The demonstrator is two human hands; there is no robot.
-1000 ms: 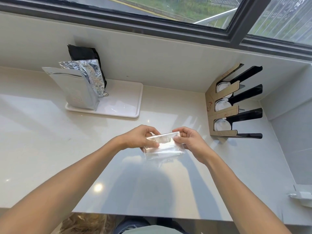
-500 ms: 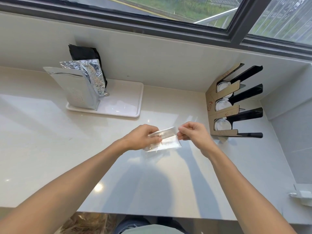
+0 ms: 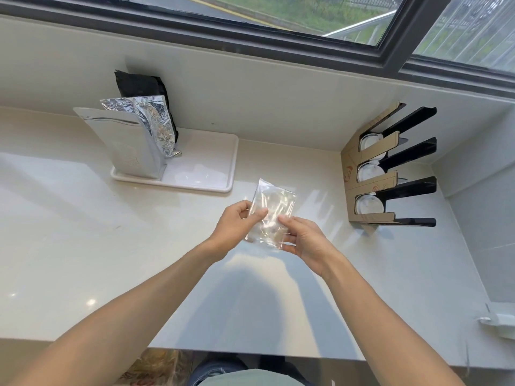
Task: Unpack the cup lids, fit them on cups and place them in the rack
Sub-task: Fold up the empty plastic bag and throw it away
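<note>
Both hands hold one clear bag (image 3: 271,211) above the worktop (image 3: 83,246), in the middle of the view. The left hand (image 3: 237,222) pinches the bag's left edge: its thumb lies on the near face and its fingers curl behind the plastic, so this grip is closed on the bag. The right hand (image 3: 303,240) takes the bag's lower right part, with the index fingertip pressed on the near face just beside the left thumb and the thumb tucked under the bottom edge; this grip is also closed on the bag. The two grips are almost touching, both low on the bag, and the upper half stands free above them, tilted a little to the right. The plastic is crinkled and glossy, and what lies inside cannot be made out clearly. Right of the grips and farther off, a rack (image 3: 387,168) stands in the corner, with three white lidded cups (image 3: 367,204) lying in its slots, one above another. Left of the grips and beyond them, a white tray (image 3: 206,162) lies on the worktop, carrying a silver pouch (image 3: 131,143), a crumpled foil bag (image 3: 156,123) and a black bag (image 3: 142,84) leaning at the wall.
</note>
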